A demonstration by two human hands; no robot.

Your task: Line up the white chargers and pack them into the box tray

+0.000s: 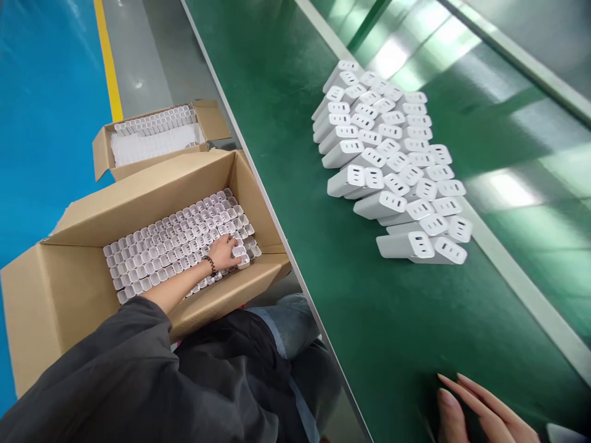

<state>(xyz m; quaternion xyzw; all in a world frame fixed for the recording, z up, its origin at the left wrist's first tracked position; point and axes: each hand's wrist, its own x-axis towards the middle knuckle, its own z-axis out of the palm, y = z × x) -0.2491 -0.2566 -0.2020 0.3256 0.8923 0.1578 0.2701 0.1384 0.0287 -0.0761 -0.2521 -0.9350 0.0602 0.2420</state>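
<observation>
My left hand [224, 252], with a dark coiled band at the wrist, reaches down into a large cardboard box [78, 289]. Its thumb and fingers close around a couple of white chargers [239, 251] at the box's right end. Tight rows of similar white chargers [175, 237] fill the box. Over the green worktop, at the lower right, my right hand [484, 409] has its fingers stretched out and its thumb apart, holding nothing I can see. A group of white multi-port chargers [392, 147] lies farther up the worktop, ports facing me.
The green worktop [341, 295] has a pale metal edge on my side and a light rail [521, 283] along its far side. A smaller open carton [154, 135] of white pieces stands behind the large box. A pale object [561, 433] is cut off at bottom right.
</observation>
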